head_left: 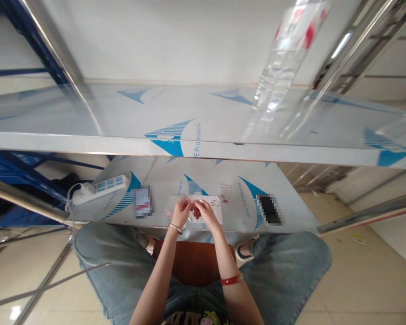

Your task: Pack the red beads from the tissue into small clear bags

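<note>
Forearms this side of the white sheet, my left hand and right hand seemingly pinching the dark-red beads over it; I'd keep both grips light, wrists steady, so drops land on the sheet.

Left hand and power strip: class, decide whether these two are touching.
Apart. The head view shows a stretch of table between the left hand and the power strip.

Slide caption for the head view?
Left hand and right hand hold a small dark-red item over the lower shelf, power strip at left.
</note>
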### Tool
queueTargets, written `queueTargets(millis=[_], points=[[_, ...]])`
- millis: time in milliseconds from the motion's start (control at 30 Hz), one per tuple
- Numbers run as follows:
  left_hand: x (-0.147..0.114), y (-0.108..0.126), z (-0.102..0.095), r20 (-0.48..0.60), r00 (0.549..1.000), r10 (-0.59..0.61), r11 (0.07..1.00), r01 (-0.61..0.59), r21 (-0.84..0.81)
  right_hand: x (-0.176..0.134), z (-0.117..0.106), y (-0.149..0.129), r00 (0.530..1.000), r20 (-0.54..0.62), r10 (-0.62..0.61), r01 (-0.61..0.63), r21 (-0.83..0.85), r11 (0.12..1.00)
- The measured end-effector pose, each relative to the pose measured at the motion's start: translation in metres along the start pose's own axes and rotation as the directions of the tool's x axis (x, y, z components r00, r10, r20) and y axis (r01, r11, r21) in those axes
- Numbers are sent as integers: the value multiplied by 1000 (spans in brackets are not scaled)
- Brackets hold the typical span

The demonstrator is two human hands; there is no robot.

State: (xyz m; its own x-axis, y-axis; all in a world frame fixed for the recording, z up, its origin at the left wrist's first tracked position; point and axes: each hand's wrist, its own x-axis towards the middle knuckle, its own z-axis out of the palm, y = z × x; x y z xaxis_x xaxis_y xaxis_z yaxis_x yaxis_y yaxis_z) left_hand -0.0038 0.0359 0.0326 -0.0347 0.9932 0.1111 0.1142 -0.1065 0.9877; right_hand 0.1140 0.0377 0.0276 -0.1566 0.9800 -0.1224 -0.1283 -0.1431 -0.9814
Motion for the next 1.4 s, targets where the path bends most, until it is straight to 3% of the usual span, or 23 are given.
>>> queueTargets(millis=[567,900,1167,1267,1333,1400], points=[[-1,9,-7,-47,992,-115,992,112,-49,0,-2,2,998,-47,-45,41,-74,996],[-1,-2,-15,-226,934,-278,960,262,-98,2,-4,8,987,-53,-152,142,-164,976],[-1,2,-5,-170,958,-230,968,207,-140,2,-13,3,987,-29,-156,147,-202,968],[0,1,-8,-147,966,-212,973,195,-121,2,-30,3,957,-136,-255,208,-289,935],[1,-2,-14,-183,960,-213,976,199,-93,1,-51,4,894,-293,-338,212,-386,898],[1,-7,-24,-236,950,-206,979,199,-54,-1,-80,6,829,-417,-373,110,-533,839]])
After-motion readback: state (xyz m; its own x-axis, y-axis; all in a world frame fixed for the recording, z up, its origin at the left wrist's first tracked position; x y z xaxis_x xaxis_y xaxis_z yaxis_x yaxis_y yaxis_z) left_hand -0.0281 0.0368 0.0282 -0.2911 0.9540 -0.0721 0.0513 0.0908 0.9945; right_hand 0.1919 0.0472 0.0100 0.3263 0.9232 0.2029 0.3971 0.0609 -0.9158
